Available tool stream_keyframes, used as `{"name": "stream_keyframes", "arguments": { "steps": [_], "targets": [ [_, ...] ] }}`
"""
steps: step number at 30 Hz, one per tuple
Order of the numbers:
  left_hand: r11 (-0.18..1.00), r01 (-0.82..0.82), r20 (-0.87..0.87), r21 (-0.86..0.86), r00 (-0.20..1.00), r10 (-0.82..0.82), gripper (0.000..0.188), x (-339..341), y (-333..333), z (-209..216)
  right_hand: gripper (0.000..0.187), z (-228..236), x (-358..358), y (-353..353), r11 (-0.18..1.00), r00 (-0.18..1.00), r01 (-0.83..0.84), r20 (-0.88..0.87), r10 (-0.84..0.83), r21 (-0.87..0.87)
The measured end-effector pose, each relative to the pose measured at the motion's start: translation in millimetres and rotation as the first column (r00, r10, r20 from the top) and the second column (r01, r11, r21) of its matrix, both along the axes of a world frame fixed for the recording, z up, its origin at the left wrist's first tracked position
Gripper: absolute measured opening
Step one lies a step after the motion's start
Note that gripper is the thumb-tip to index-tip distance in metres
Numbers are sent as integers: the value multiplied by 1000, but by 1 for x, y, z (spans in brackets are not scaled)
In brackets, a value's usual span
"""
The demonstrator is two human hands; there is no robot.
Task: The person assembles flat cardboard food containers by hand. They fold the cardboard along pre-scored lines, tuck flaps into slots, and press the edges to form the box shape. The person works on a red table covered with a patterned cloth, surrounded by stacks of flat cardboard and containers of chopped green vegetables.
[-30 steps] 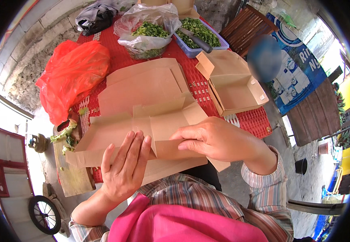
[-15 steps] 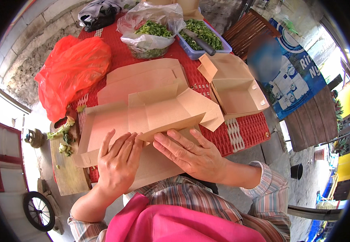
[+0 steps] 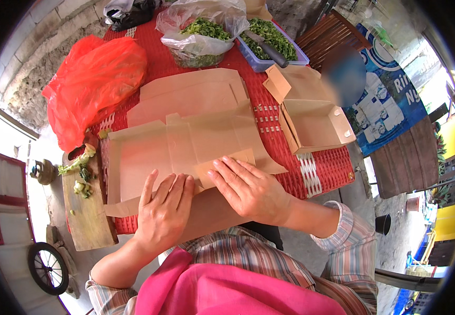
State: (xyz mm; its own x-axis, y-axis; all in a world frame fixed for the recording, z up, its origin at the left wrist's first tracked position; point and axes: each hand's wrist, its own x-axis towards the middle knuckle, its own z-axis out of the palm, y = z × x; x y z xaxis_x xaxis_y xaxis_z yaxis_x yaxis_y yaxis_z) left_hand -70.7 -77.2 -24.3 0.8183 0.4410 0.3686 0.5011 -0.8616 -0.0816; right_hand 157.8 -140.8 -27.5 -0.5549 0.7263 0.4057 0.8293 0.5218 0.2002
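Observation:
A brown cardboard box blank (image 3: 143,152) lies unfolded on the red woven table in front of me. My left hand (image 3: 165,207) rests on its near edge, fingers stretched out. With fingers extended, my right hand (image 3: 251,191) presses the near flap down flat against the blank. Beneath my hands another brown cardboard sheet (image 3: 212,210) reaches toward my lap. More flat cardboard blanks (image 3: 191,92) lie just beyond. To the right stands a folded cardboard box (image 3: 316,123) with its lid raised.
At the left are a red plastic bag (image 3: 96,86) and a wooden board (image 3: 88,215) with vegetable scraps. Farther back stand a clear bag of chopped greens (image 3: 204,31) and a blue tray (image 3: 261,64) of greens with a knife (image 3: 269,50) across it. A brown chair is at the right.
The blank's near and right flaps, raised before, now lie folded flatter. My right hand has moved slightly up with the near flap, while my left hand has shifted a little right.

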Motion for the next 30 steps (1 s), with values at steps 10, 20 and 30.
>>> {"name": "stream_keyframes", "arguments": {
  "steps": [10, 20, 30],
  "targets": [
    [973, 32, -132, -227, 989, -64, 56, 6, -12, -2, 49, -18, -9, -10, 972, 996, 90, 3, -92, -217],
    [949, -27, -313, -313, 947, -76, 82, 13, -15, 6, 64, -3, -31, -30, 897, 985, 155, -1, -170, -414],
    [923, -15, -257, -385, 962, -91, 76, 11, -12, 6, 60, -4, -6, -35, 901, 983, 137, -55, -175, -411]
  ]
}}
